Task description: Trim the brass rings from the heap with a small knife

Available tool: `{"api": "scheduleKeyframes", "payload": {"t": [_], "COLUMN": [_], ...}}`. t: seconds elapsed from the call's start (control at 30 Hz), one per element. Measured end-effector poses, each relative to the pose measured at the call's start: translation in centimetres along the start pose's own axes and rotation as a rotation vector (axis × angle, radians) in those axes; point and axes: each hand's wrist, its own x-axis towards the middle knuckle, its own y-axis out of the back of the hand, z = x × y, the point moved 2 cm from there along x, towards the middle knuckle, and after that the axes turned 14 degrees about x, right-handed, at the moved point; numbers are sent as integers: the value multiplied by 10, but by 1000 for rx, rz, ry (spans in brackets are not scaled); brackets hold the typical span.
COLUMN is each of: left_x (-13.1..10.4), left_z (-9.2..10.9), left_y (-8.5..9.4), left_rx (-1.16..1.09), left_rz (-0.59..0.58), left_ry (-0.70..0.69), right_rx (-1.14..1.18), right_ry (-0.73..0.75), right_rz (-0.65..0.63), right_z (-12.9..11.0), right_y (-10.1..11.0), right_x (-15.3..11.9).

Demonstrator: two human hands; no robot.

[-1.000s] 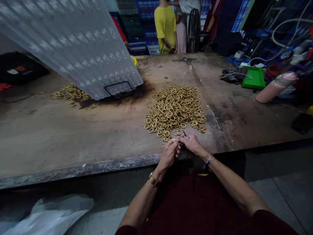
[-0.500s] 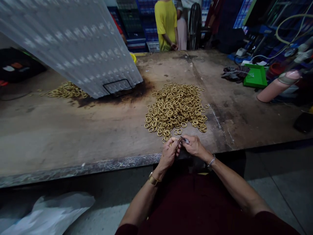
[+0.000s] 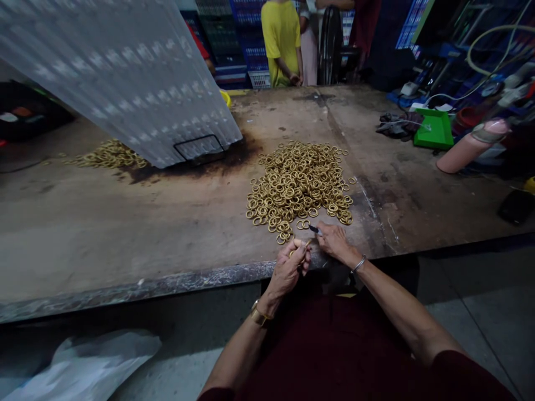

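A heap of brass-coloured rings [image 3: 301, 181] lies on the wooden table in front of me. My left hand [image 3: 287, 268] is closed at the table's near edge, pinching a brass-coloured ring [image 3: 308, 243] between thumb and fingers. More of the same metal may be inside the fist, but the fingers hide it. To its right, my right hand [image 3: 334, 243] is wrapped round a small hand tool [image 3: 315, 229] with a dark narrow tip and a greyish body; its exact kind is unclear. The tip points left, close to two loose rings [image 3: 303, 224] at the heap's front edge.
A tall grey ribbed panel [image 3: 167, 83] leans over the table at left, with a second ring pile [image 3: 111, 154] beside it. A green tray [image 3: 434, 128] and pink bottle [image 3: 472, 146] occupy the right side. A person in yellow [image 3: 281, 42] stands across the table.
My hands have moved apart. The tool has come away from the left hand, up toward the loose rings, while the left hand has dropped slightly, still holding a ring.
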Motion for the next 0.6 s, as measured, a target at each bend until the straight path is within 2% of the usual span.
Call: {"api": "scheduleKeyframes", "payload": {"t": [0.07, 0.17, 0.33, 0.47, 0.6], "left_x": [-1, 1, 3, 5, 9], "left_z": [0, 0, -2, -4, -6], "left_y": [-2, -1, 7, 11, 12], "left_rx": [-127, -232, -316, -364, -414], "left_rz": [-35, -15, 24, -28, -42], "left_ry": [26, 83, 136, 130, 133], "right_rx": [-6, 11, 13, 11, 80], "right_ry": [-21, -55, -68, -41, -26], "right_rz": [42, 100, 94, 84, 127], "right_z": [-2, -10, -21, -17, -11], "right_y": [0, -2, -7, -9, -10], "right_x": [8, 19, 30, 34, 36]}}
